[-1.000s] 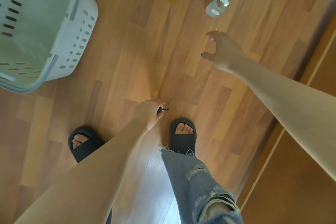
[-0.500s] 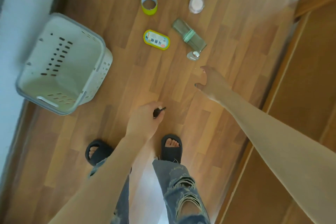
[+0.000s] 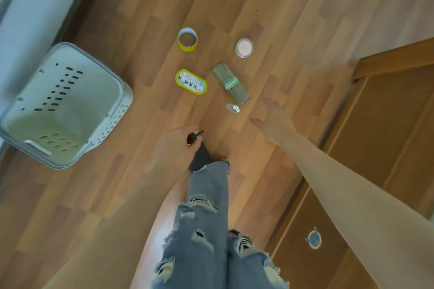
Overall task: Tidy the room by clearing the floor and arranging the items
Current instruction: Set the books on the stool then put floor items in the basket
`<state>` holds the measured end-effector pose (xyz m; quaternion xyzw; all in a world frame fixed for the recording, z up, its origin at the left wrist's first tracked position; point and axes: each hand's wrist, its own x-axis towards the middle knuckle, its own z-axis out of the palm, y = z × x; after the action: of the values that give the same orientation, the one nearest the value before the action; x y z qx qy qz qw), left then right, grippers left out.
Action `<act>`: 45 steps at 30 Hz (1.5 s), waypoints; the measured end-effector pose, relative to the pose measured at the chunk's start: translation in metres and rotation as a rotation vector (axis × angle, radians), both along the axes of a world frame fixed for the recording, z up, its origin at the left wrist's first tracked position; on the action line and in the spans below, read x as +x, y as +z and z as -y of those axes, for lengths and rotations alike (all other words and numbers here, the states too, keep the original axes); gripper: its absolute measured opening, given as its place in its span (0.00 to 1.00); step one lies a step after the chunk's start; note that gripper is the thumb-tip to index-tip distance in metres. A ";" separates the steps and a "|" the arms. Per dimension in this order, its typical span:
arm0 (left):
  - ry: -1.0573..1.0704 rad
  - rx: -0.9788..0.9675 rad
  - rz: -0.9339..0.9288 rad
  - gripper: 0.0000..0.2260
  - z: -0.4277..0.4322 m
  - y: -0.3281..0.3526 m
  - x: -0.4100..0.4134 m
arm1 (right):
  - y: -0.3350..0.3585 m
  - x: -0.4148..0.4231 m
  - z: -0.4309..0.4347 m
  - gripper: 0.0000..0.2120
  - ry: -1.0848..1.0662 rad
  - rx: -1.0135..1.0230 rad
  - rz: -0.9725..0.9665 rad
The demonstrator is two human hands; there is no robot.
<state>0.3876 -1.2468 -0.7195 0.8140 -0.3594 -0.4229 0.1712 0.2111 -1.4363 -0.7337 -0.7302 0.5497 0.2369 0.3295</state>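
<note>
One small black object (image 3: 194,138) sits pinched in your left hand (image 3: 173,148): drop it squarely into the grey slotted plastic basket (image 3: 124,105); right hand (image 3: 272,122) slack, empty.

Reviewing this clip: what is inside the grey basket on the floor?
Nothing shows inside the basket, only its bare bottom and slotted walls. The strip just under its near right rim is covered from this angle.

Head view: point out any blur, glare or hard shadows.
Head view: motion blur smears both forearms and the left hand, so its small dark item cannot be identified; the yellow tin has an unreadable label; a pale sheen lies on the floor beside the jeans; light is soft, with no hard shadows.
</note>
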 end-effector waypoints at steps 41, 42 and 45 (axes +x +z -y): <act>0.531 0.072 0.003 0.09 0.053 -0.221 -0.002 | -0.308 0.054 0.034 0.13 0.541 0.047 -0.355; 0.532 0.065 -0.001 0.09 0.053 -0.221 -0.002 | -0.308 0.054 0.036 0.12 0.543 0.047 -0.359; 0.543 0.065 -0.017 0.12 0.051 -0.223 0.001 | -0.305 0.055 0.039 0.12 0.526 0.061 -0.347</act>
<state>0.3884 -1.2979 -0.9426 0.8821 -0.1130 -0.3794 0.2551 0.2660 -1.4751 -1.0386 -0.7858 0.3826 0.4515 0.1797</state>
